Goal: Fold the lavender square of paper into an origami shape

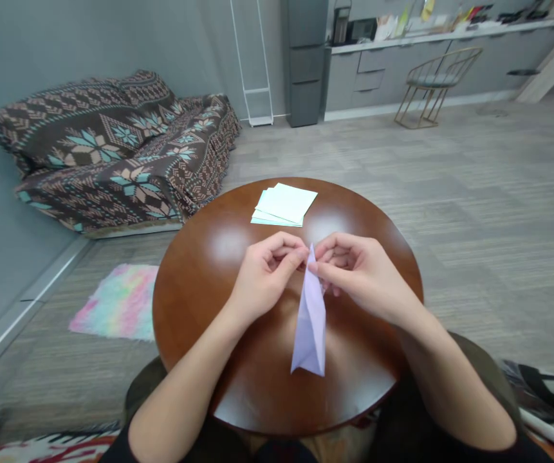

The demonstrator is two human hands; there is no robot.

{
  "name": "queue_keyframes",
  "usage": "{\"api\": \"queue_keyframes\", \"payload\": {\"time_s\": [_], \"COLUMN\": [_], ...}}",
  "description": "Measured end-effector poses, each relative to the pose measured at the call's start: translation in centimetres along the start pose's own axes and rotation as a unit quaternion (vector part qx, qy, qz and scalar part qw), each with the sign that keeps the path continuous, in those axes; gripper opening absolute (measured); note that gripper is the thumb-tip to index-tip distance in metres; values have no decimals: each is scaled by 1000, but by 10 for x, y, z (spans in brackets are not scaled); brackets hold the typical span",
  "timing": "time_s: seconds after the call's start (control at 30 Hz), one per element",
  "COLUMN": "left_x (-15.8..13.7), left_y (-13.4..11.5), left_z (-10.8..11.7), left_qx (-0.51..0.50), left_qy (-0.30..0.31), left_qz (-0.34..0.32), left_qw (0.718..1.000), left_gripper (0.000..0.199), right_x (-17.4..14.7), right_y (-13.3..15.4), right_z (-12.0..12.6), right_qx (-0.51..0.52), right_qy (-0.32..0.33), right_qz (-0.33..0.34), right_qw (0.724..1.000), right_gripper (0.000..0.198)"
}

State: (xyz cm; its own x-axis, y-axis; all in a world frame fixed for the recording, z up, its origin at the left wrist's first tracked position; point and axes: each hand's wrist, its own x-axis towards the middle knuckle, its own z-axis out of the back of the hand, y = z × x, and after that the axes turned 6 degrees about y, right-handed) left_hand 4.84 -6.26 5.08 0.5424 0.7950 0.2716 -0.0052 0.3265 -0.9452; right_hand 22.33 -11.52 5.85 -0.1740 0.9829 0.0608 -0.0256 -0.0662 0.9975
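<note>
A folded sheet of lilac paper is held up over the round table, its narrow pointed end away from me and its wider end towards me. Fingers of my left hand pinch the left side of the pointed tip. My right hand grips the same end from the right, with its thumb pressed on the paper. Both hands are closed, and their fingertips nearly meet at the tip. Part of the right hand's lower fingers is hidden behind the paper and the thumb.
A small stack of pale green paper sheets lies at the far side of the brown wooden table. Beyond stand a sofa with a patterned cover and a wire-frame chair. A fluffy pastel rug lies on the floor to the left.
</note>
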Motion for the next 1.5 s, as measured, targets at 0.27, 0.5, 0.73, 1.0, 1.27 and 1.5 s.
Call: {"api": "queue_keyframes", "payload": {"time_s": [0.27, 0.5, 0.73, 1.0, 1.27, 1.5], "left_x": [-5, -10, -13, -12, -11, -12], "left_y": [-10, -18, -17, -20, -15, -14], "left_z": [0, 12, 15, 12, 12, 12], "left_qx": [-54, 61, 62, 74, 103, 68], "left_qy": [48, 39, 35, 40, 39, 19], "left_qz": [66, 51, 64, 97, 77, 64], "left_qw": [995, 996, 995, 992, 991, 995], "left_gripper": [24, 10, 12, 15, 15, 9], "right_x": [4, 6, 4, 6, 7, 6], "right_y": [-3, -6, -8, -14, -13, -13], "right_z": [1, 9, 13, 9, 4, 4], "right_qx": [43, 17, 6, 20, 17, 34], "right_qy": [4, 52, 37, -2, -9, 17], "right_qz": [13, 34, 41, 34, 20, 27], "right_qw": [999, 998, 998, 999, 1000, 999], "right_gripper": [30, 23, 22, 20, 15, 15]}}
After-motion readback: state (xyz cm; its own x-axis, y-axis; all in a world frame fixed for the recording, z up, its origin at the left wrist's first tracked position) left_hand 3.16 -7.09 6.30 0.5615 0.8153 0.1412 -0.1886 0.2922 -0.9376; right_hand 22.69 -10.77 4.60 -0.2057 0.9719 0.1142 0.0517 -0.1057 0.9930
